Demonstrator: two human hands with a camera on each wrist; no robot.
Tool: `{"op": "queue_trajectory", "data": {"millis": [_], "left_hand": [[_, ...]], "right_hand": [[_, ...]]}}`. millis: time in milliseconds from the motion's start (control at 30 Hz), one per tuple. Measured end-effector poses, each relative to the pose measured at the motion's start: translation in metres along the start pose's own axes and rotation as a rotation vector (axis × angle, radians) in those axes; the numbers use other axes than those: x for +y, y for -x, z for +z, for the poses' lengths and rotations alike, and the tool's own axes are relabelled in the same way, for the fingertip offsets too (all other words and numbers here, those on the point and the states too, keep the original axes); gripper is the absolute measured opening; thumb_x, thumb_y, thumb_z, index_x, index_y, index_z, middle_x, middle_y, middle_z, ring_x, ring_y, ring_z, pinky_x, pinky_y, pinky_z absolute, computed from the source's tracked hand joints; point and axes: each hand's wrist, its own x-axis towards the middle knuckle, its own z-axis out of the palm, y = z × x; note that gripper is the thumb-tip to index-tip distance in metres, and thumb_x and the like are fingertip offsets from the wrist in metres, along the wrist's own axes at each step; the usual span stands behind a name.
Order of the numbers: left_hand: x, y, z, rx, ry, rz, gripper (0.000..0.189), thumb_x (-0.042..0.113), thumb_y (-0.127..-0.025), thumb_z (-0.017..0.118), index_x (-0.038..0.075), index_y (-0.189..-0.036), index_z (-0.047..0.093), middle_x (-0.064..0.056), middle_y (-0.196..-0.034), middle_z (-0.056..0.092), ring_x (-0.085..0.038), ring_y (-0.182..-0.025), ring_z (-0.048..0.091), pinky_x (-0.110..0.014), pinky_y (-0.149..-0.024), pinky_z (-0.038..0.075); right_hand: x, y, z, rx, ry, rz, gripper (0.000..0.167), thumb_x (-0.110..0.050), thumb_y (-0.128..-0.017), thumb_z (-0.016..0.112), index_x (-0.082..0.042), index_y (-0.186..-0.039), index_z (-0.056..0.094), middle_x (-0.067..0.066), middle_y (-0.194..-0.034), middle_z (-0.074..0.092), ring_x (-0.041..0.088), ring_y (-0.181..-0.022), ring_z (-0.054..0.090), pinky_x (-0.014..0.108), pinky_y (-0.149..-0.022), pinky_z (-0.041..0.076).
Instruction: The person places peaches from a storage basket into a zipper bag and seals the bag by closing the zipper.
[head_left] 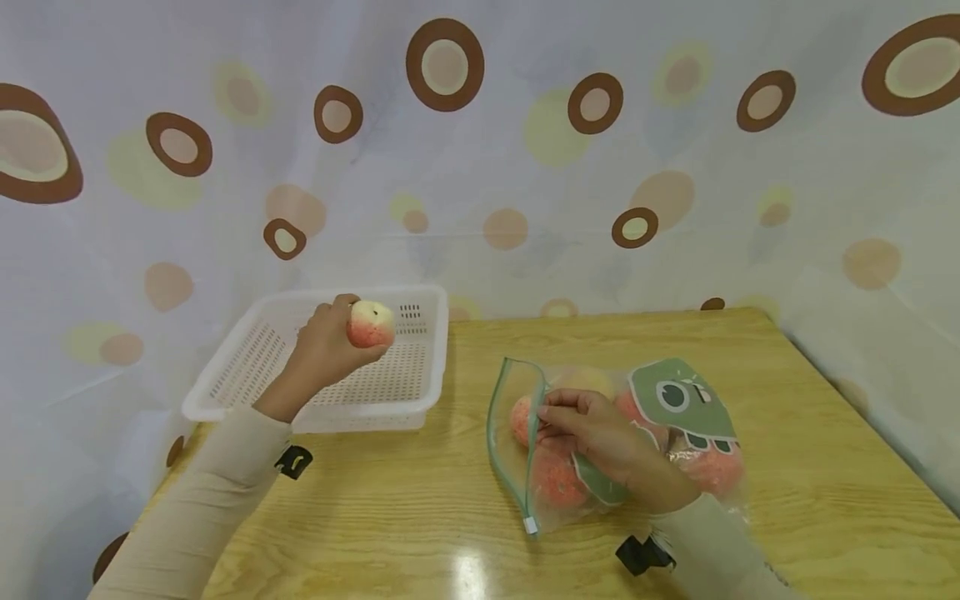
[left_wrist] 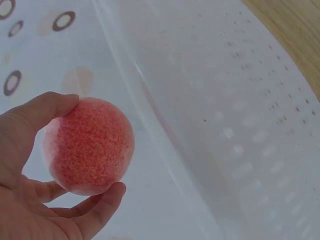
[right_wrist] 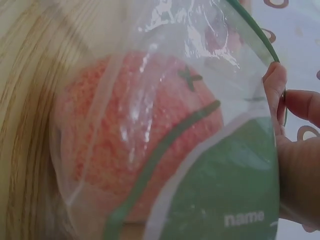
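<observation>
the left hand (head_left: 324, 350) holds a peach (head_left: 370, 324) up over the white perforated basket (head_left: 255, 367), which sits at the back left of the wooden tabletop (head_left: 420, 500). the fingers (left_wrist: 102, 205) and thumb are curled round the fruit from below and behind; in the left wrist view the peach (left_wrist: 89, 146) shows its red speckled side, with the basket's (left_wrist: 240, 115) pale wall behind it. the right hand (head_left: 600, 437) rests on a clear zip bag (head_left: 675, 454) lying on the tabletop to the right of the basket and well apart from it. its fingers (head_left: 558, 408) pinch the bag's open green-edged mouth (head_left: 497, 417), holding it up. inside the bag lie more peaches (head_left: 555, 483), pressed against the plastic. the bag carries a green printed label (head_left: 678, 400); the right wrist view shows the word "name" on it, with one peach (right_wrist: 125, 150) close behind the film.
</observation>
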Motion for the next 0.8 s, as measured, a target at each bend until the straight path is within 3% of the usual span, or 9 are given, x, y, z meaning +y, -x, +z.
{"op": "queue_trajectory", "data": {"millis": [200, 400, 667, 800], "left_hand": [[0.037, 0.023, 0.009, -0.010, 0.036, 0.128, 0.074, 0.029, -0.074, 0.081, 0.002, -0.132, 0.045, -0.021, -0.110, 0.054, -0.034, -0.094, 0.058, -0.051, -0.078, 0.051], [0.067, 0.049, 0.033, -0.030, 0.045, 0.260, 0.079, 0.030, -0.070, 0.085, 0.005, -0.134, 0.046, -0.018, -0.113, 0.055, -0.030, -0.090, 0.061, -0.045, -0.072, 0.054], [0.088, 0.070, 0.081, -0.207, 0.118, 0.400, 0.074, 0.028, -0.071, 0.085, 0.007, -0.131, 0.048, -0.015, -0.113, 0.055, -0.024, -0.092, 0.061, -0.031, -0.071, 0.054], [0.090, 0.078, 0.094, -0.279, 0.141, 0.418, 0.073, 0.028, -0.071, 0.085, 0.010, -0.132, 0.048, -0.014, -0.112, 0.055, -0.022, -0.093, 0.060, -0.029, -0.072, 0.053]], "right_hand": [[-0.001, 0.003, 0.004, 0.019, 0.026, -0.008, 0.005, -0.004, -0.095, 0.054, -0.006, -0.093, 0.058, -0.001, -0.080, 0.066, 0.008, -0.072, 0.066, 0.019, -0.067, 0.054], [-0.003, 0.004, 0.005, 0.022, 0.040, -0.015, 0.004, -0.004, -0.096, 0.054, -0.006, -0.094, 0.058, -0.001, -0.080, 0.066, 0.008, -0.072, 0.065, 0.020, -0.067, 0.054], [-0.008, 0.005, 0.003, 0.032, 0.069, -0.024, 0.004, -0.008, -0.096, 0.056, -0.005, -0.096, 0.057, -0.001, -0.082, 0.065, 0.009, -0.074, 0.065, 0.023, -0.070, 0.055], [-0.007, 0.005, 0.003, 0.004, 0.079, -0.031, 0.004, -0.009, -0.097, 0.055, -0.005, -0.097, 0.057, 0.000, -0.083, 0.064, 0.010, -0.075, 0.065, 0.025, -0.072, 0.055]]}}
